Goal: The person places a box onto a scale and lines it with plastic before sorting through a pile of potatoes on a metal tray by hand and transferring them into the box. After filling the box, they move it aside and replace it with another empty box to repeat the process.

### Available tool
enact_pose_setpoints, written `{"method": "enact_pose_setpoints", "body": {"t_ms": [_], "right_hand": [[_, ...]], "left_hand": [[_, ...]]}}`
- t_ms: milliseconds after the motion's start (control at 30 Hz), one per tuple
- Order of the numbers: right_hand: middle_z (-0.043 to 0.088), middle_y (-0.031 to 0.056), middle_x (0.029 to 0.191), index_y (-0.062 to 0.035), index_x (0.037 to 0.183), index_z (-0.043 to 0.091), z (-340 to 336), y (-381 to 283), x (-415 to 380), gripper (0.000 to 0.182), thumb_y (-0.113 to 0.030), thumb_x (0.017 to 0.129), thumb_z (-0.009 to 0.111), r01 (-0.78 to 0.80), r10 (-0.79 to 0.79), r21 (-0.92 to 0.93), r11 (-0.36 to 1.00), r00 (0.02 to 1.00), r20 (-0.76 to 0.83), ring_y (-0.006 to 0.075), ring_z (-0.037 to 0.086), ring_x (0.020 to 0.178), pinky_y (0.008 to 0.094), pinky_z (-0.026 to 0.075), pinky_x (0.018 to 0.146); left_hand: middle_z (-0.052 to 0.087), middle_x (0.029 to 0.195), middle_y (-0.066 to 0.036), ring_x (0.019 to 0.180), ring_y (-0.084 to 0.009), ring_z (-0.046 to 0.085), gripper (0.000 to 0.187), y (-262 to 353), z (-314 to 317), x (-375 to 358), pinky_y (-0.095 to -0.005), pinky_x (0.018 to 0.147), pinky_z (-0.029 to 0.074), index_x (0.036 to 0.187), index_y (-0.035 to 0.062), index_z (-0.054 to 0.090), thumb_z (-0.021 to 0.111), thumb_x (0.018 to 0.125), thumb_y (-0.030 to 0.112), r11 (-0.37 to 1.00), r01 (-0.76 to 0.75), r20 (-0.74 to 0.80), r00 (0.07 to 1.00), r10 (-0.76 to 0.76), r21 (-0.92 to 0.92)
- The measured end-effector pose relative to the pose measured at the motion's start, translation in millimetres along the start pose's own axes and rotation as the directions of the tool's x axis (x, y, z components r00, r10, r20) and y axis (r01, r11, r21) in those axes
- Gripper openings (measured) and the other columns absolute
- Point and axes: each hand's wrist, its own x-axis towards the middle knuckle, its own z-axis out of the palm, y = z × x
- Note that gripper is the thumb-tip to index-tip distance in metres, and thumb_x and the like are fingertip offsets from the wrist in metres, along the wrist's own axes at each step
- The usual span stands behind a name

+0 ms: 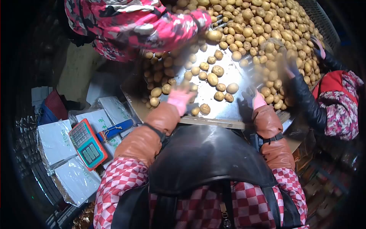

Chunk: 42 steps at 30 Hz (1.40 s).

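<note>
My left hand, in a pink glove with a brown sleeve, reaches over the left part of a metal sorting surface. Its fingers look stretched out and somewhat blurred, right beside several potatoes. On the right side of the metal, my right hand, pink at the wrist and dark at the fingers, is low with its fingers apart. Potatoes lie just to its right. Between my hands sit several loose potatoes. I see nothing held in either hand.
A large potato heap fills the far side. One co-worker's pink camouflage sleeve reaches in from upper left; another's dark sleeve comes from the right, hand blurred. An orange scale rests on wrapped white boxes at left.
</note>
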Motion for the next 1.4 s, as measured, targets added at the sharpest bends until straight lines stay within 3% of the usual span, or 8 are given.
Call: {"method": "enact_pose_setpoints", "body": {"t_ms": [133, 367, 567, 767, 833, 1033, 1333, 1400], "right_hand": [[0.058, 0.0270, 0.130, 0.0000, 0.146, 0.037, 20.9, -21.6, 18.1, 0.085, -0.040, 0.081, 0.075, 0.306, -0.269, -0.507, 0.806, 0.952, 0.146, 0.0377, 0.056, 0.123, 0.0396, 0.043, 0.106], [0.066, 0.0144, 0.112, -0.0123, 0.151, 0.034, 84.3, -92.6, -5.3, 0.071, -0.022, 0.090, 0.068, 0.372, -0.335, 0.043, 0.927, 0.770, 0.544, 0.0210, 0.064, 0.089, 0.0345, 0.052, 0.079], [0.067, 0.0062, 0.099, -0.0048, 0.143, 0.044, 31.4, -113.9, -6.7, 0.048, -0.015, 0.098, 0.058, -0.236, -0.066, 0.418, 0.877, 0.804, 0.591, 0.0149, 0.064, 0.079, 0.0261, 0.048, 0.062], [0.069, 0.0121, 0.105, -0.0022, 0.129, 0.059, 15.5, -176.7, 31.2, 0.036, -0.017, 0.096, 0.059, 0.196, -0.221, 0.188, 0.962, 0.968, 0.119, 0.0164, 0.064, 0.090, 0.0297, 0.051, 0.081], [0.070, 0.0154, 0.105, -0.0129, 0.122, 0.065, 14.8, -209.4, 57.3, 0.032, -0.015, 0.090, 0.058, 0.679, -0.682, -0.068, 0.731, 0.723, -0.110, 0.0322, 0.067, 0.099, 0.0374, 0.053, 0.087], [0.052, 0.0105, 0.135, -0.0207, 0.130, 0.057, 62.8, -200.8, 113.7, 0.049, -0.014, 0.082, 0.067, 0.593, -0.731, -0.658, 0.464, 0.676, 0.094, 0.0318, 0.047, 0.127, 0.0421, 0.046, 0.102], [0.062, 0.0175, 0.116, -0.0089, 0.125, 0.056, 30.9, -169.4, 44.0, 0.044, -0.028, 0.087, 0.069, 0.269, -0.223, -0.512, 0.816, 0.963, 0.152, 0.0361, 0.062, 0.105, 0.0434, 0.051, 0.090], [0.066, 0.0161, 0.110, -0.0047, 0.133, 0.052, 28.3, -123.2, 57.6, 0.052, -0.026, 0.089, 0.068, 0.120, -0.195, 0.241, 0.963, 0.928, 0.317, 0.0312, 0.065, 0.102, 0.0389, 0.053, 0.085]], "left_hand": [[0.057, 0.130, -0.009, 0.118, -0.0298, 0.053, 0.044, -39.4, 0.1, -30.6, -0.0468, 0.099, 0.040, 0.115, 0.0211, 0.065, 0.072, 0.077, 0.042, 0.933, 0.359, -0.094, 0.928, -0.361, -0.035], [0.061, 0.119, -0.017, 0.113, -0.0371, 0.056, 0.039, -91.2, -37.2, 52.9, -0.0459, 0.097, 0.044, 0.122, 0.0143, 0.063, 0.066, 0.087, 0.032, 0.878, 0.464, -0.486, 0.744, -0.458, -0.117], [0.036, 0.153, -0.019, 0.144, -0.0390, 0.027, 0.064, -33.1, -38.2, 109.6, -0.0582, 0.114, 0.026, 0.147, 0.0297, 0.042, 0.061, 0.089, 0.051, 0.841, 0.537, -0.266, 0.803, -0.534, -0.067], [0.053, 0.138, -0.014, 0.119, -0.0345, 0.056, 0.054, -17.0, -21.5, 71.4, -0.0442, 0.092, 0.048, 0.131, 0.0278, 0.057, 0.059, 0.080, 0.010, 0.964, 0.267, -0.214, 0.942, -0.259, 0.011], [0.056, 0.134, -0.016, 0.116, -0.0358, 0.057, 0.046, -14.4, -25.5, 76.5, -0.0429, 0.095, 0.047, 0.129, 0.0219, 0.059, 0.057, 0.085, 0.009, 0.936, 0.339, -0.148, 0.925, -0.349, -0.088], [0.071, 0.102, -0.016, 0.092, -0.0231, 0.068, 0.030, -36.9, -40.1, 65.3, -0.0334, 0.084, 0.052, 0.121, 0.0098, 0.064, 0.065, 0.094, 0.022, 0.399, 0.394, -0.077, 0.625, -0.777, -0.828], [0.060, 0.124, -0.022, 0.112, -0.0390, 0.060, 0.042, -21.2, -37.0, 98.3, -0.0458, 0.095, 0.048, 0.135, 0.0224, 0.055, 0.053, 0.093, 0.026, 0.889, 0.416, 0.048, 0.908, -0.415, -0.190], [0.062, 0.123, -0.021, 0.112, -0.0389, 0.060, 0.041, -25.9, -25.2, 123.2, -0.0462, 0.095, 0.049, 0.133, 0.0218, 0.057, 0.054, 0.092, 0.028, 0.902, 0.417, 0.016, 0.908, -0.418, -0.110]]}}
